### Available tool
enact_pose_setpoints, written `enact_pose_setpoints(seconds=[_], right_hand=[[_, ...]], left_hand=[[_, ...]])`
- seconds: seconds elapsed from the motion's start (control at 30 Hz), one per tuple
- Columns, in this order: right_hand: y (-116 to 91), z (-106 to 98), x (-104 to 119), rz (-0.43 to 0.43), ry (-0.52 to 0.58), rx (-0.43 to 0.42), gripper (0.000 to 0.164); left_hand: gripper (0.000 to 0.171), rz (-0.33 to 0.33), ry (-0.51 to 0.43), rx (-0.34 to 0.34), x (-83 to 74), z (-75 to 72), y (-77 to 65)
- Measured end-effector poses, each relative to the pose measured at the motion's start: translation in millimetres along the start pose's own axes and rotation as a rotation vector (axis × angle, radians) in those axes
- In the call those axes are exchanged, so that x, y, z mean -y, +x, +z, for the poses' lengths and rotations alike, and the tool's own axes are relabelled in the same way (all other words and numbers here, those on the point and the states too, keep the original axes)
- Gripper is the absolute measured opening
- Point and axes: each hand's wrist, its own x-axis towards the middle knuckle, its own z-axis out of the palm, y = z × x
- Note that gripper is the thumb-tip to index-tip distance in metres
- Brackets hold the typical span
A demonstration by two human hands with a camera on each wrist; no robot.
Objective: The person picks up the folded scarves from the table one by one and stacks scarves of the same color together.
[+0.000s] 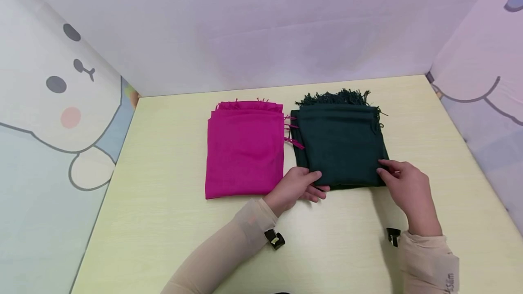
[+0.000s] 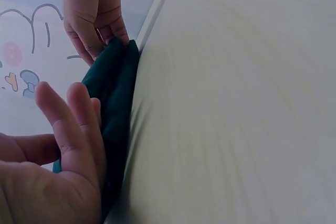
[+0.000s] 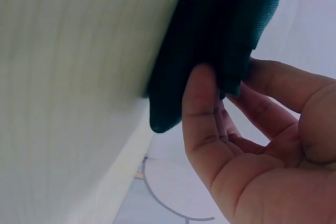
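A folded dark green scarf with a knotted fringe along its far side lies on the table. At its near left corner is my left hand, thumb on top and fingers at the front edge, pinching the cloth. My right hand pinches the near right corner between thumb and fingers. In the right wrist view, the thumb and fingers hold the upper folds, while a thicker fold lies lower. To the left, a folded magenta scarf lies flat, partly covered by my left wrist at its near right corner.
The pale wooden table meets a plain white wall at the back. Printed cartoon panels stand at both sides. A few magenta tassels reach over the green scarf's left edge.
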Motion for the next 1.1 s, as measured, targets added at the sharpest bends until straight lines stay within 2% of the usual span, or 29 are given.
enact_pose_setpoints(seconds=[0.53, 0.87, 1.0, 1.1], right_hand=[[-1, -4, -1, 0.040, 0.042, 0.014, 0.045], [0, -4, 1, 0.009, 0.060, -0.106, 0.038], [0, -3, 4, 0.026, 0.058, -0.130, 0.037], [1, -2, 8, 0.030, 0.053, -0.144, 0.037]], left_hand=[[0.028, -0.028, 0.022, -0.010, -4.8, 2.1, -7.3], [0.028, -0.019, 0.066, -0.008, -9.6, -3.8, -16.5], [0.027, 0.010, 0.095, -0.020, -10.4, -4.2, -19.8], [0.023, 0.061, 0.160, -0.052, -13.7, -4.1, -23.3]])
